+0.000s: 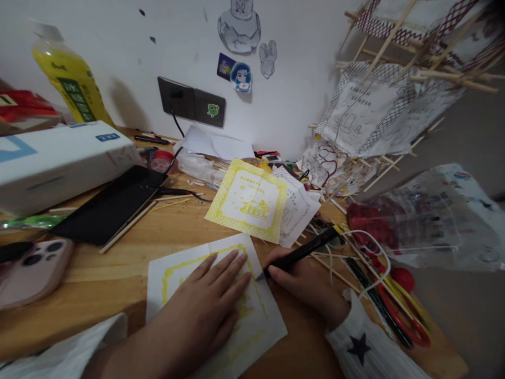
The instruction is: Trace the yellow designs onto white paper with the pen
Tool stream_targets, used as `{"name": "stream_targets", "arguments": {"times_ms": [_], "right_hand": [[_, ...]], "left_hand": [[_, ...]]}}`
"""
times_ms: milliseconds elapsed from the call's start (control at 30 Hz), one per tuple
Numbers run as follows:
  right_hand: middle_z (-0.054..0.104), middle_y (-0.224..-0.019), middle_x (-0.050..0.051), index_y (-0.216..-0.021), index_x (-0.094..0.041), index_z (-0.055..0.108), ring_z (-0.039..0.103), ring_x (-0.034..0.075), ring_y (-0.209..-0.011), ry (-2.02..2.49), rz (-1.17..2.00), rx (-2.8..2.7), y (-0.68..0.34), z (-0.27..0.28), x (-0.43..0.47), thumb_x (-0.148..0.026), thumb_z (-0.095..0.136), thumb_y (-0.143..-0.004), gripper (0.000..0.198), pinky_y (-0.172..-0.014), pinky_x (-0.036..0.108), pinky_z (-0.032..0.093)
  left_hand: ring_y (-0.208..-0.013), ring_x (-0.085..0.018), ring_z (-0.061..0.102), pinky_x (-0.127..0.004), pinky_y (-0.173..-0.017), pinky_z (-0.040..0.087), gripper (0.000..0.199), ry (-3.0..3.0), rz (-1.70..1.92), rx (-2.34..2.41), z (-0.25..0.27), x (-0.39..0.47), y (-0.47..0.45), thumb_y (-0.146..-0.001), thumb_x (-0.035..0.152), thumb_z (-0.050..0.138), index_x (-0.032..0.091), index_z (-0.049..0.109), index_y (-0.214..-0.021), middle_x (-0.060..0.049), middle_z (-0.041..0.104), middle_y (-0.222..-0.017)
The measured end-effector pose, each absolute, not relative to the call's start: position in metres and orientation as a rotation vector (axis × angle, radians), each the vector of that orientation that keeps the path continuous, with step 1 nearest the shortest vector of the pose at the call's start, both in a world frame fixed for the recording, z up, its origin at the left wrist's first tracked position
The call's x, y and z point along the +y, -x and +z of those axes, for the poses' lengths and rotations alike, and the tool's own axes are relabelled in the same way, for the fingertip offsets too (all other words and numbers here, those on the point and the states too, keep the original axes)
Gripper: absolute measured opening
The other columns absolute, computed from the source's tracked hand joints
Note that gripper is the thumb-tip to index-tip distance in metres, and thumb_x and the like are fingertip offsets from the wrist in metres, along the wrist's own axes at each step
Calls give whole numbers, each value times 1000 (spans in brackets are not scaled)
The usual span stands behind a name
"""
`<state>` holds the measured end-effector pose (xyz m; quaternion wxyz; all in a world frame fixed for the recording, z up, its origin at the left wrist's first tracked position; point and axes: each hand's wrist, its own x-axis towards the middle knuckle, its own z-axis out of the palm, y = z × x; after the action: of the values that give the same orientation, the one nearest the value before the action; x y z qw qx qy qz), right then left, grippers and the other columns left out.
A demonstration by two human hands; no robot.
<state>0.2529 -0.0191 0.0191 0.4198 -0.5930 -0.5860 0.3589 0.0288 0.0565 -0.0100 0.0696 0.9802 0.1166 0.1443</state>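
My left hand (209, 300) flat, fingers slightly apart, on paper (258, 321); right hand (294, 276) clamped on pen (305, 249), butt toward 2 o'clock. Paper looks light, fragile: hold edges.

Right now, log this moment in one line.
left hand: on paper | right hand: grips black pen-like tool, tip at paper | beyond: yellow-bordered sheet

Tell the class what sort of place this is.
Probably somebody's craft corner: a light-brown wooden tabletop, a white paper sheet with yellow lines, and a pale wooden-stick frame with white paper panels.
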Motion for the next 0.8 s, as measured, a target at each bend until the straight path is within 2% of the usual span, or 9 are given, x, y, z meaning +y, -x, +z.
{"name": "stream_targets", "arguments": {"times_ms": [533, 800], "right_hand": [[66, -75, 2, -77, -21, 66, 61, 17, -73, 1471, 927, -1496, -254, 19, -20, -23, 59, -77, 7, -69, 30, 53], [65, -76, 3, -79, -19, 64, 61, 18, -74, 1483, 984, -1512, -256, 20, -20, -25, 59, -78, 7, -73, 31, 52]], "left_hand": [[-133, -35, 44, -55, -103, 43, 59, -3024, 398, 343, -4, 57, -31, -77, 17, 52, 19, 51, -137, -15, 43, -147], [-135, -34, 41, -54, -107, 37, 60, -2987, 501, 348, -11, 55, -29, -78, 14, 49, 19, 49, -137, -14, 42, -149]]}}
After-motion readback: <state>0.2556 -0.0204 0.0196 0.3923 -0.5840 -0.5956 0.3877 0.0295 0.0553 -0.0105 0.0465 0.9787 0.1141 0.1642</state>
